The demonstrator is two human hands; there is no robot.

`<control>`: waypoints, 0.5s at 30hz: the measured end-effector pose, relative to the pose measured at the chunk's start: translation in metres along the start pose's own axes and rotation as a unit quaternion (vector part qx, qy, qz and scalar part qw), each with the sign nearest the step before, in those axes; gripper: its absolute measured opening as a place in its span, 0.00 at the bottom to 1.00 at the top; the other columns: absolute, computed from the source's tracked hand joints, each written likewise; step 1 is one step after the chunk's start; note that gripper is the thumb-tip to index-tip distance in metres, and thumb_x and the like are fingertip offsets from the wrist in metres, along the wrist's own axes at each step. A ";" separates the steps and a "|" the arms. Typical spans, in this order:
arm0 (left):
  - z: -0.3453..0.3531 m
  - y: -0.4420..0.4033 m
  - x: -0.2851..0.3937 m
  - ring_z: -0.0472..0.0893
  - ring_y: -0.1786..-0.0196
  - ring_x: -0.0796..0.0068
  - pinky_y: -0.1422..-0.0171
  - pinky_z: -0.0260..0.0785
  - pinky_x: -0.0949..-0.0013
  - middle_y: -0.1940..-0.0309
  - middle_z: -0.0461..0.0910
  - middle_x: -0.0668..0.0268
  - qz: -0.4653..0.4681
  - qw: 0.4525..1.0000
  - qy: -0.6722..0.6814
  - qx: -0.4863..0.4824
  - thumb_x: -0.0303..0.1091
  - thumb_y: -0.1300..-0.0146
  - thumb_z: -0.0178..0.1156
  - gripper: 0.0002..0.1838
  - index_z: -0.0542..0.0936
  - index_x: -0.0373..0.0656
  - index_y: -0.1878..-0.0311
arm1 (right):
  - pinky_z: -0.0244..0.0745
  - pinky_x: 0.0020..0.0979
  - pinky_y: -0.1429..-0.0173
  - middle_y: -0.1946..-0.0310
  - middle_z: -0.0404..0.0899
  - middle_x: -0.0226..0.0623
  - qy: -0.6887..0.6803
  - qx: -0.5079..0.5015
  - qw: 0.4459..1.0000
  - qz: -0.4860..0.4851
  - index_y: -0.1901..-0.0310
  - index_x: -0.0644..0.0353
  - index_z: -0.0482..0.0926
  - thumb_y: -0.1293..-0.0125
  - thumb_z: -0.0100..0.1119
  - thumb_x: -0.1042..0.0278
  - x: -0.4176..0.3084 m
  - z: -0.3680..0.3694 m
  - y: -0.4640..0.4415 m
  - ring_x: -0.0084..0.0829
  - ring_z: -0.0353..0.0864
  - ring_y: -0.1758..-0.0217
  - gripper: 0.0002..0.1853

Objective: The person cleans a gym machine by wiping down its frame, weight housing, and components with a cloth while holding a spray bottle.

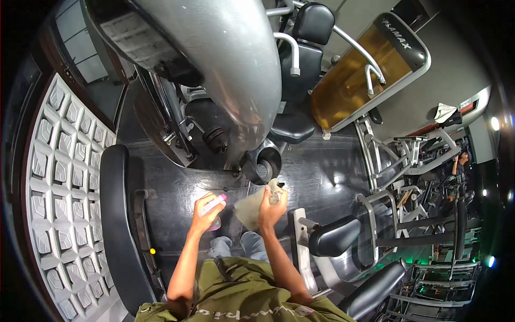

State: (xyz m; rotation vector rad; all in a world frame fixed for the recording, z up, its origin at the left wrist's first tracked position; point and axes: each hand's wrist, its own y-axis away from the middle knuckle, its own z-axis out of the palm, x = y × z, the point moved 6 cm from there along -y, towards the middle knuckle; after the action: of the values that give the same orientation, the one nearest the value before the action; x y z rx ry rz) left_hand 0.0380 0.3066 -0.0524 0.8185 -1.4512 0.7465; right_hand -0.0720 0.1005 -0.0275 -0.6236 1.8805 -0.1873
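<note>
My left hand (200, 212) is closed around a spray bottle (212, 204) with a white head and a pink nozzle, which points to the right. Part of its clear body with pink at the bottom shows below the fingers. A pale, greyish cloth (248, 210) hangs from my right hand (272, 208), whose fingers are pinched on its upper end. Just beyond that hand is the round black hollow end (267, 163) of a gym machine. Above it rises the machine's big silver curved body (230, 59); neither hand visibly touches it.
A long black pad (120, 225) stands close on the left, before a white patterned wall (67, 209). Black padded seats (335, 236) are near my right side. An amber-panelled machine (357, 75) stands ahead right. A person (460, 162) is far right among metal frames.
</note>
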 end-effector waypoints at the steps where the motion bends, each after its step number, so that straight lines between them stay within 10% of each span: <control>1: -0.001 0.001 0.001 0.72 0.75 0.78 0.68 0.62 0.70 0.76 0.72 0.68 -0.002 1.000 -0.006 0.000 0.28 0.41 0.67 0.08 0.80 0.36 0.72 | 0.75 0.38 0.52 0.64 0.82 0.44 -0.003 -0.001 1.000 0.005 0.60 0.65 0.79 0.36 0.71 0.67 0.001 0.004 0.002 0.42 0.82 0.62 0.12; 8: -0.001 0.005 0.012 0.71 0.82 0.80 0.76 0.60 0.71 0.79 0.71 0.68 -0.008 1.000 0.012 0.013 0.30 0.38 0.62 0.11 0.78 0.35 0.74 | 0.76 0.39 0.51 0.62 0.84 0.46 -0.024 -0.018 0.999 -0.024 0.59 0.66 0.80 0.36 0.71 0.68 0.015 0.002 0.011 0.45 0.84 0.58 0.11; 11: 0.003 0.011 0.021 0.71 0.81 0.79 0.75 0.60 0.70 0.79 0.70 0.68 0.001 1.000 -0.003 0.023 0.31 0.37 0.63 0.12 0.78 0.35 0.74 | 0.78 0.38 0.51 0.59 0.85 0.43 -0.009 -0.226 0.974 -0.030 0.54 0.62 0.82 0.38 0.71 0.72 0.048 0.021 0.035 0.42 0.86 0.56 0.12; 15: -0.002 0.029 0.023 0.72 0.81 0.79 0.75 0.61 0.71 0.80 0.70 0.68 0.010 0.999 -0.025 0.044 0.32 0.37 0.62 0.12 0.78 0.35 0.74 | 0.78 0.36 0.53 0.61 0.85 0.43 -0.100 -0.138 0.985 0.024 0.59 0.65 0.84 0.41 0.73 0.73 0.039 0.001 0.030 0.39 0.86 0.58 0.10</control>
State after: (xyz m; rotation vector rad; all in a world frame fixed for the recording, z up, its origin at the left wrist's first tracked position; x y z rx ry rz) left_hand 0.0140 0.3227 -0.0289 0.8968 -1.4824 0.8159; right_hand -0.0921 0.1065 -0.0725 -0.7542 1.7368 0.1654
